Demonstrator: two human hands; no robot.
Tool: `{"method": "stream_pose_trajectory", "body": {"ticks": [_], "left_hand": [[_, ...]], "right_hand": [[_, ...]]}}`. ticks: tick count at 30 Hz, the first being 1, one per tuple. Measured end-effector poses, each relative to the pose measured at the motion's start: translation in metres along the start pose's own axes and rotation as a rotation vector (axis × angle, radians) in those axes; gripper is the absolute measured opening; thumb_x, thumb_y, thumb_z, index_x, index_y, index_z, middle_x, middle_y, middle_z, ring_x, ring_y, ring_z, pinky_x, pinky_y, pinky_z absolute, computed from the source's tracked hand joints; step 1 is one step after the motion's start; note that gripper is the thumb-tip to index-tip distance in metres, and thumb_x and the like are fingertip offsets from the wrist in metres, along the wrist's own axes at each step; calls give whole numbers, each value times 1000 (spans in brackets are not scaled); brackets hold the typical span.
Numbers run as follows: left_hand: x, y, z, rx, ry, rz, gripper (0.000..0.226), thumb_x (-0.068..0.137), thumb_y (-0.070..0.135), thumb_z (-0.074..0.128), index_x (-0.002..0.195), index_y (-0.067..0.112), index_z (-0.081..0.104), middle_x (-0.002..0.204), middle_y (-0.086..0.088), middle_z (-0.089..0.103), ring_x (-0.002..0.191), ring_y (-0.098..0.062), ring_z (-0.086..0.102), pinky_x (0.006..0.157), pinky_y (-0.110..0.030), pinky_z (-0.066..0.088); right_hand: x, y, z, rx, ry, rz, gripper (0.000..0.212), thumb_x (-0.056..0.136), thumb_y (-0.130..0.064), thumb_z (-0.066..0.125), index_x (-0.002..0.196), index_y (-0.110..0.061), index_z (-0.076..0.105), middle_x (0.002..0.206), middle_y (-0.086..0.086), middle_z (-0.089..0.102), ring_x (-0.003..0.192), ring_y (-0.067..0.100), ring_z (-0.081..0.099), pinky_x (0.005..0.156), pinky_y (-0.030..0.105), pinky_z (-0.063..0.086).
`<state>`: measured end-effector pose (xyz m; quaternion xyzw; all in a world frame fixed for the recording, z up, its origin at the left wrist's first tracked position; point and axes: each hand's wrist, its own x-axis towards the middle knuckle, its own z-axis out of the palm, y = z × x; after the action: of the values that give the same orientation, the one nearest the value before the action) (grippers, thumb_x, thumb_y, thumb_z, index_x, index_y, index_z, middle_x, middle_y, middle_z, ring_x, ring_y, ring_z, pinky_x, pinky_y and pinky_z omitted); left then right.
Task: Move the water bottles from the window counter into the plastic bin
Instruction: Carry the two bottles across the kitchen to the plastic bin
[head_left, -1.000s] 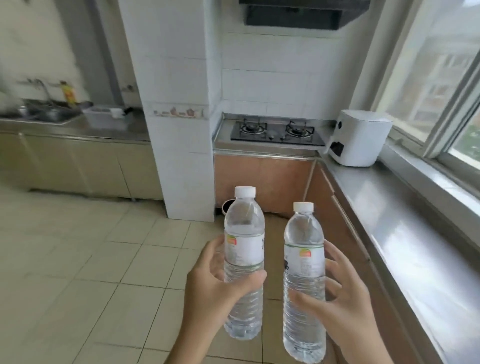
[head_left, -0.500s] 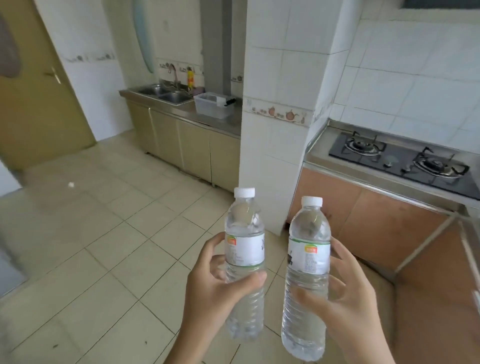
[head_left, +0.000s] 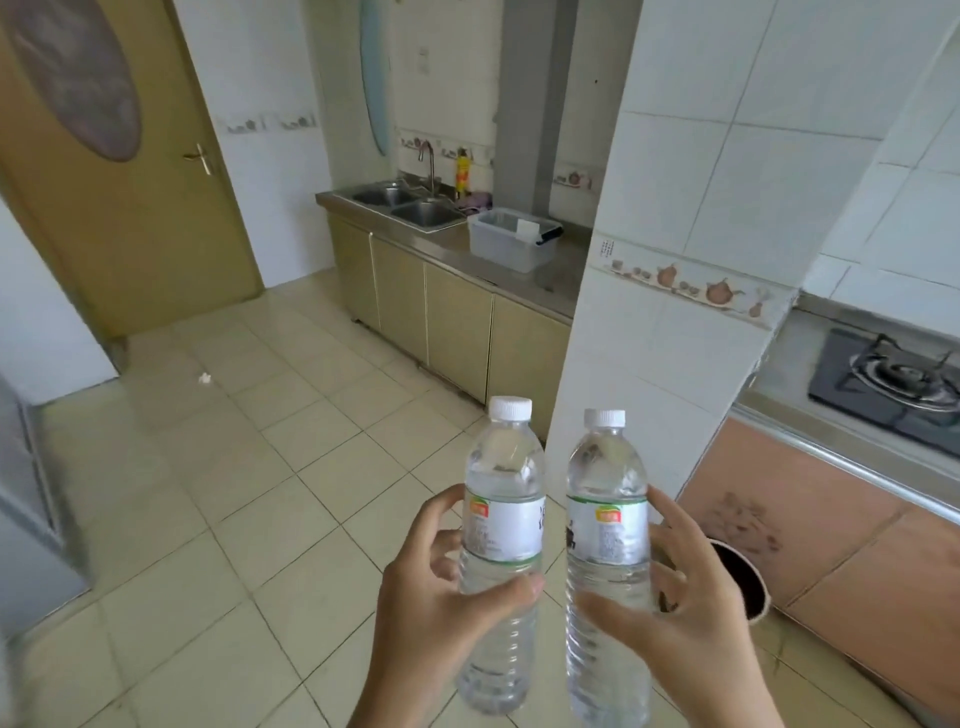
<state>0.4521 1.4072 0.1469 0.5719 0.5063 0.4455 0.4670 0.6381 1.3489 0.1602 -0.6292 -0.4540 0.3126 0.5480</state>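
— Since a second ago the view has swung left: window gone, sink counter (head_left: 524, 270) showing.
— Where's the plastic bin (head_left: 511, 239)?
— Ahead, slightly left, well apart, long side along that counter.
— Hands?
— Left hand (head_left: 431, 587) grips the left bottle (head_left: 501, 540), right hand (head_left: 680, 623) the right bottle (head_left: 608, 551), both upright. Left looks nearer.

You are looking at a bright, evenly daylit kitchen with soft, faint shadows on the floor (head_left: 208, 493). Straight lines bow toward the edges, and the door (head_left: 104, 156) looks slightly soft and washed.
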Motion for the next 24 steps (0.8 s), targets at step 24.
{"method": "stream_pose_trajectory", "body": {"ticks": [24], "left_hand": [[492,-9,54,20,147,-56,80,38,48,87,106,67,50,92,16,76,78,-6,68,69,-18,50]], "right_hand": [[513,30,116,-60,-177,-33,89,55,3,86,110,-52,45,89,-39,62,84,-16,60,64,15,50]]}}
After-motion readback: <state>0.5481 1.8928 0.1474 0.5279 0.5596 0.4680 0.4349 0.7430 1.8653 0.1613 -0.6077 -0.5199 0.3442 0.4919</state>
